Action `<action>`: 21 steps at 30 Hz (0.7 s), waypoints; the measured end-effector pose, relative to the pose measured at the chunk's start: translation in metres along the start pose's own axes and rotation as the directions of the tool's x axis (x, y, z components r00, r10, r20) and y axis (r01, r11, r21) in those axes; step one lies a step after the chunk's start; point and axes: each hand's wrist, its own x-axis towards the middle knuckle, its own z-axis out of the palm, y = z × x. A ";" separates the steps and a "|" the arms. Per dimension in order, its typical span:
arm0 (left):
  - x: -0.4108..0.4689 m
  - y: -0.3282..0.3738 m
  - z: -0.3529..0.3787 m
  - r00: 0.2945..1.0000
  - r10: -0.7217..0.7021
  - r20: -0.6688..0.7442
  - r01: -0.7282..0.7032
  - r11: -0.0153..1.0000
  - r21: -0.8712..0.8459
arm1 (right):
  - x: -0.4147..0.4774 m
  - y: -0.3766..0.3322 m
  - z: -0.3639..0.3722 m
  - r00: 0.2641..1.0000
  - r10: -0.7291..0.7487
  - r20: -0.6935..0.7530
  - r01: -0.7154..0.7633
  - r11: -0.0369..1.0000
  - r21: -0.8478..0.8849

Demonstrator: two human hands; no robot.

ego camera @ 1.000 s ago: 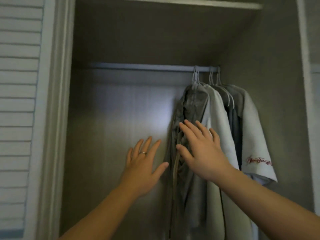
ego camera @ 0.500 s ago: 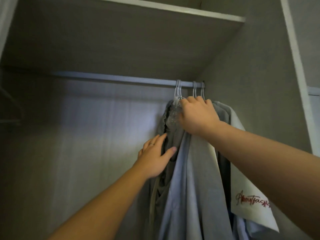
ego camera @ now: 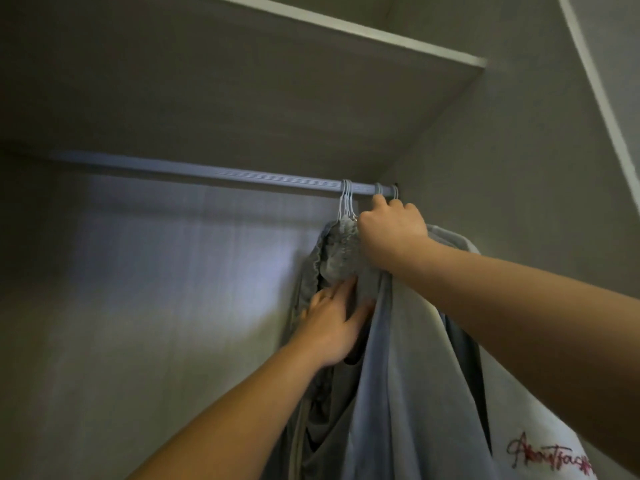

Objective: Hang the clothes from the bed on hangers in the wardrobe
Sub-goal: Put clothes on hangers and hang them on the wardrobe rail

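Observation:
Several garments hang on white hangers (ego camera: 347,202) at the right end of the wardrobe rail (ego camera: 207,174). A dark grey garment (ego camera: 332,258) hangs leftmost, a light grey-blue one (ego camera: 398,375) beside it, and a white shirt (ego camera: 540,455) with red script at the far right. My right hand (ego camera: 391,230) is curled round the top of the hung clothes just under the hooks. My left hand (ego camera: 332,323) lies lower, its straight fingers pressing into the dark grey garment's folds.
A shelf (ego camera: 311,46) sits right above the rail. The wardrobe's right side wall (ego camera: 502,168) stands close behind the clothes. The rail's left stretch carries no hangers, with the lit back panel (ego camera: 156,271) behind it.
The view has moved closer and tilted upward. My right hand rose from the garment's front to its top near the hooks. My left hand went from the back panel onto the dark grey garment.

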 end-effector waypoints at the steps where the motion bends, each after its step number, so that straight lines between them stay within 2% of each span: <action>1: 0.002 -0.004 0.003 1.000 0.017 -0.002 -0.017 1.000 -0.014 | 0.002 -0.003 0.002 1.000 0.011 -0.009 -0.011 1.000 -0.025; 4: 0.007 -0.012 0.007 0.999 0.050 -0.012 -0.050 0.997 -0.051 | 0.008 -0.010 0.008 0.998 0.030 -0.055 -0.034 0.996 -0.081; 8: 0.006 -0.017 0.007 0.999 0.047 -0.016 -0.048 0.996 -0.070 | 0.015 -0.013 0.014 0.995 0.078 -0.068 -0.082 0.995 -0.057; 15: 0.005 -0.033 -0.007 0.997 0.060 -0.042 -0.063 0.996 -0.062 | 0.025 -0.019 0.017 0.978 0.180 -0.108 -0.168 0.979 0.113; 21: 0.017 -0.046 -0.024 0.990 0.063 -0.124 -0.070 0.996 -0.054 | 0.025 -0.019 0.010 0.972 0.155 -0.174 -0.115 0.968 0.221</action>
